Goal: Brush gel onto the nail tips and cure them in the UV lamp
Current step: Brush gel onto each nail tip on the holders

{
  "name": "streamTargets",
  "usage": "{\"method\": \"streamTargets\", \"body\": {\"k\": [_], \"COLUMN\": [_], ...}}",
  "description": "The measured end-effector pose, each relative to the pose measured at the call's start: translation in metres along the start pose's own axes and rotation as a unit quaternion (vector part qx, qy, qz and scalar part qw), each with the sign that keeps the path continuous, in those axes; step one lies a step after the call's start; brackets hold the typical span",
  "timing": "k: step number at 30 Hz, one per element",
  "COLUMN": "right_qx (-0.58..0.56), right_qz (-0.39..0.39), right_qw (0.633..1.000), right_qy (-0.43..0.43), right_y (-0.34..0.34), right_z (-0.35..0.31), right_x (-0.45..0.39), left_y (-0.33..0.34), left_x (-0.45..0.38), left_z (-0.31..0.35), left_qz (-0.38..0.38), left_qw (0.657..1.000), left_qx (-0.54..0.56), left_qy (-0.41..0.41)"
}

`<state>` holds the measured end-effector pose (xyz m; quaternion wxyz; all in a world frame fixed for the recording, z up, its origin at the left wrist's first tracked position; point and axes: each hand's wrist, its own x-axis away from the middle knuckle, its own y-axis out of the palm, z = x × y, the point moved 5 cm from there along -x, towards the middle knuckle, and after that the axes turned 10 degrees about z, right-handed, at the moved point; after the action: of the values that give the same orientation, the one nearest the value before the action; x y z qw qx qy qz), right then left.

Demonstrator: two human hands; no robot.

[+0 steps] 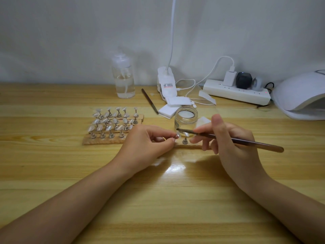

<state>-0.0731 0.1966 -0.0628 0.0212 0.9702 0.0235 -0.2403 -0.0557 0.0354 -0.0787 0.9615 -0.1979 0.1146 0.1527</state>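
Nail tip (177,136) pinched by left hand (149,141); right hand (226,138) grips brush (233,140) (lamp label unreadable).

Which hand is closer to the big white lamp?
The right hand. It holds a brush in the middle of the table, with the lamp farther back and to its right. The left hand sits farther left, farther from the lamp.

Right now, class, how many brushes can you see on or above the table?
2: one brush held in the right hand, its tip near the glass jar; a second brush lying on the table behind the jar.
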Motion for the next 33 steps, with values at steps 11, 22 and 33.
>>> {"method": "streamTargets", "body": {"k": [11,22,33], "right_qx": [-0.011,-0.019,-0.009], "right_qz": [0.022,0.028,0.017], "right_qw": [1.000,0.999,0.999], "right_qy": [-0.004,0.018,0.037], "right_y": [-0.0053,-0.0091,-0.0054], "right_z": [-0.0012,-0.0010,-0.0016], "right_x": [0.0014,0.0027,0.0020], "left_y": [-0.0003,-0.0007,0.0008], "left_x": [0.0000,-0.0003,-0.0009], "left_z": [0.0009,-0.0001,-0.0037], "left_qz": [0.000,0.004,-0.002], "left_qw": [1.000,1.000,1.000], "left_qx": [-0.002,-0.001,0.010], "left_qy": [0.007,0.007,-0.003]}}
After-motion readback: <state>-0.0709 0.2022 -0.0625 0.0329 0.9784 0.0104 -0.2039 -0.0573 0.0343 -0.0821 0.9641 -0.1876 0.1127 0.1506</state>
